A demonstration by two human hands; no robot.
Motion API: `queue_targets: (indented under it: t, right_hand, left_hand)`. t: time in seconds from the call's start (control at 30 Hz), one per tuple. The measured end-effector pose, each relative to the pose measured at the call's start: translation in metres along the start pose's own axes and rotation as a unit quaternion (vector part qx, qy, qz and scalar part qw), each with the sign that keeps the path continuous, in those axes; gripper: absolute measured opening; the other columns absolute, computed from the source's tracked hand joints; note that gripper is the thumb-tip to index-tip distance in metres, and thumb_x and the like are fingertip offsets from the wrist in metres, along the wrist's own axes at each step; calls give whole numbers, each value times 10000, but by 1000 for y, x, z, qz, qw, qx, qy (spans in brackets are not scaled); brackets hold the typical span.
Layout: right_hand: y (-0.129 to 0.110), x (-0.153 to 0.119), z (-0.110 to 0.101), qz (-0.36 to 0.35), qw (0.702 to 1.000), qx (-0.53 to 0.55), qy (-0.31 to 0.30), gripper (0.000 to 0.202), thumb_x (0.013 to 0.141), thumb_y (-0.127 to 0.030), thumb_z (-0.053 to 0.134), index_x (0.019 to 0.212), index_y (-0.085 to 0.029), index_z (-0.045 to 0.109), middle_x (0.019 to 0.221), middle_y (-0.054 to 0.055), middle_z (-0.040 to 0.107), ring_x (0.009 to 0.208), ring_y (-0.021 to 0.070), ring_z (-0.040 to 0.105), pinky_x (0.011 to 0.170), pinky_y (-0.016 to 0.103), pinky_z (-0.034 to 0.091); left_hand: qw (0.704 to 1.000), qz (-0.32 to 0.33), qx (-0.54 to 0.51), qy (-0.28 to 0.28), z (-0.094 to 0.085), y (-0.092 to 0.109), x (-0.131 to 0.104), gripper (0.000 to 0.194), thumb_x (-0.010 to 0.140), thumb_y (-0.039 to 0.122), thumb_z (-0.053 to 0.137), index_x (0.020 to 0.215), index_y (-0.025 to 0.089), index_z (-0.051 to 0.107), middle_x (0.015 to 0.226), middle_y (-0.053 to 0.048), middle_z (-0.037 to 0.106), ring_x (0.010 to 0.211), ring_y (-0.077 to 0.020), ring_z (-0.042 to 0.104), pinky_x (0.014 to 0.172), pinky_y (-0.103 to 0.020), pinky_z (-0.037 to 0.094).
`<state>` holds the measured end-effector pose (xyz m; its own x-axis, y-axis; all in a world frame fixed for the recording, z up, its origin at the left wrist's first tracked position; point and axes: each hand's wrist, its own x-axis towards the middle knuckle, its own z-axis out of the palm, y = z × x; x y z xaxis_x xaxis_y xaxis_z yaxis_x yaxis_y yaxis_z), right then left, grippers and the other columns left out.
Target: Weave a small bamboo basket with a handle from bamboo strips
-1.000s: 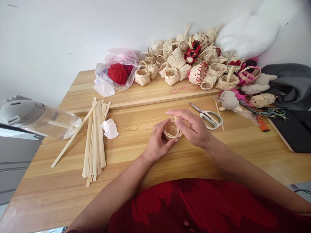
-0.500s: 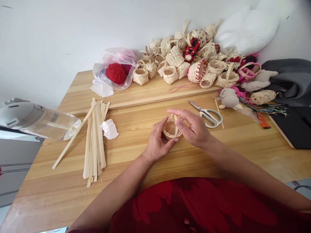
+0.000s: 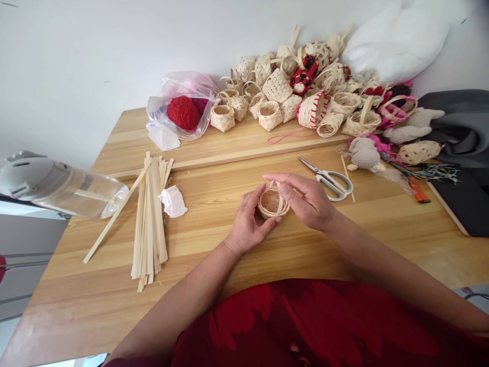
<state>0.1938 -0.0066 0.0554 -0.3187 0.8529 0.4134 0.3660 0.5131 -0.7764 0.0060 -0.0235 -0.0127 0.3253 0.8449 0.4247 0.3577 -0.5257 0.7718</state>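
A small woven basket (image 3: pixel 270 204) of pale wood strips rests on the wooden table, its mouth facing up toward me. My left hand (image 3: pixel 249 223) is wrapped round its left side, with the thumb along the near rim and the fingers at the far left. Over the arched strip handle (image 3: pixel 283 202) comes my right hand (image 3: pixel 310 203), pinching it between thumb and forefinger. The right fingers partly cover the handle's top. To the right of that hand lie scissors (image 3: pixel 331 184) with pale handles, blades apart.
At left are a bundle of flat wood strips (image 3: pixel 150 224), crumpled white paper (image 3: pixel 173 202) and a clear bottle (image 3: pixel 89 192) on its side. Behind a wooden ledge (image 3: pixel 229 156) stand bagged red yarn (image 3: pixel 183 113) and many piled baskets (image 3: pixel 277 85). Crocheted figures (image 3: pixel 363 154) lie at right.
My right thumb and forefinger have come down closer over the handle, pressing it lower. The left hand keeps its hold on the basket, and the view has shifted slightly.
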Motion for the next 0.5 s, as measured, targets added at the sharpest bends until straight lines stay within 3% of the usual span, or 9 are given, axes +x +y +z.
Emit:
queue_targets:
  t: [0.5]
  right_hand:
    - [3,0,2,48,999,16,-20,368,1052,-379,484,1318,-219,683,1277,53,743,1164,220,698,1026,359,541]
  left_hand:
    - [1000,-3,-7,-10,-1,1,1,787,877,395,756,1544,216,379,1443,-158,588,1298,-303,556,1108,-503,465]
